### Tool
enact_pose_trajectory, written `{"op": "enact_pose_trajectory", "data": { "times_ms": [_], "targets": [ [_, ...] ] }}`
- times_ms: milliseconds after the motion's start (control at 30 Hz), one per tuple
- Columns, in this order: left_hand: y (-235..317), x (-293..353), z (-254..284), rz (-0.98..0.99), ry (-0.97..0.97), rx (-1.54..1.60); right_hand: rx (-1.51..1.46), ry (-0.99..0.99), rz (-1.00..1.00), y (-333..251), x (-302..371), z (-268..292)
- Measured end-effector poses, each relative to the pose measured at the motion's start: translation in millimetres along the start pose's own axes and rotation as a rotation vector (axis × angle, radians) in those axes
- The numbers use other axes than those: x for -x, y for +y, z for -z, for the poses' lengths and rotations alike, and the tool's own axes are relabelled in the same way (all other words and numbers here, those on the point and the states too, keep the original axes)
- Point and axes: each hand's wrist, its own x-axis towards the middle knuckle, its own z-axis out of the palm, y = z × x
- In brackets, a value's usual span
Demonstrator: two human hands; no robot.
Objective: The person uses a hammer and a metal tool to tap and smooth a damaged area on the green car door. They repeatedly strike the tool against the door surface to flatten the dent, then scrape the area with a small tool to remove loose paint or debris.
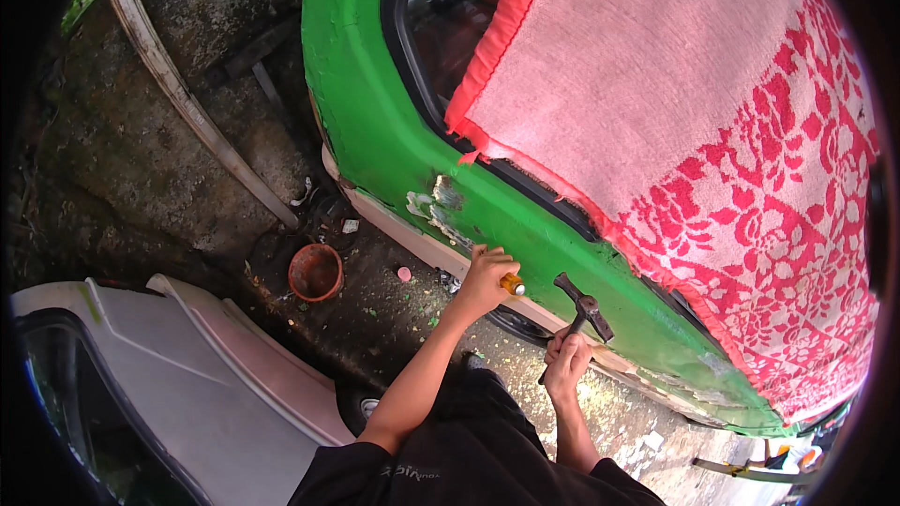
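My left hand point(481, 283) is closed round a tool with an amber handle point(511, 284) that ends in a pale metal cap. Its far end is hidden by my fingers, so its kind does not show. That fist is against or just in front of the lower side of a green car point(525, 234), beside a patch of chipped paint and filler point(441, 201). In my right hand point(566, 356) is a hammer point(583, 307), gripped by its dark handle with the head raised near the green panel. The hammer head is apart from the amber handle.
A pink and red patterned towel point(694, 131) drapes over the green car's roof and windows. Behind my left arm stands a silver-grey car point(216, 384). On the debris-strewn ground are an orange-brown pot point(316, 273) and a small pink round piece point(404, 274). A long curved strip point(178, 84) lies at far left.
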Motion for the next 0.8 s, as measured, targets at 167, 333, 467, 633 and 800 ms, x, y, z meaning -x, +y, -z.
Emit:
{"op": "enact_pose_trajectory", "data": {
  "times_ms": [167, 333, 467, 633, 800],
  "targets": [
    [-1.3, 10.2, 1.1, -0.029, -0.068, 0.002, -0.047, -0.024, -0.073, -0.7, 6.1, -1.8],
    [-2.4, 15.3, 4.0, -0.078, -0.075, 0.003, -0.067, -0.032, -0.090, -0.1, 6.8, -4.5],
    [-0.3, 20.9, 4.1, -0.101, -0.065, -0.007, -0.030, -0.057, -0.083, 8.1, 10.6, -1.2],
    [-5.9, 23.1, 9.7, -0.084, -0.046, 0.021, -0.074, -0.036, -0.136, -0.1, 16.7, -5.4],
    [-7.8, 33.7, 9.4, -0.101, 0.000, 0.032, 0.026, -0.049, -0.094, 5.0, 22.4, -1.9]
  ]
}}
